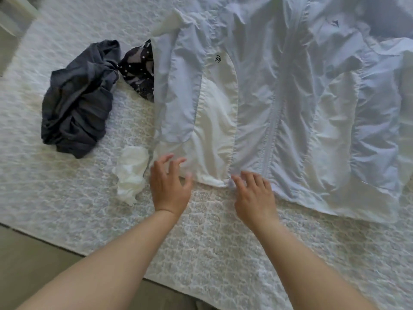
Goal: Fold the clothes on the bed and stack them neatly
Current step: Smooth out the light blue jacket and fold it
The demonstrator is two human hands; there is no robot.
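The pale blue jacket (pixel 279 104) lies flat on the bed (pixel 67 198), zip running straight away from the person, hem nearest them. Both hands sit at that hem's left corner: the left hand (pixel 168 182) hovers with fingers (pixel 176 163) spread and loosely curled over the folded-in sleeve's end, pinching nothing; the right hand (pixel 254 193) rests spread on the hem beside the zip. The left looks nearer the outer edge, so I'd guess it leads the fold

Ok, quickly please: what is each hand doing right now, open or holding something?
Left hand: open, fingers spread at the hem of the pale blue jacket, gripping nothing.
Right hand: open, fingertips touching the jacket hem, holding nothing.
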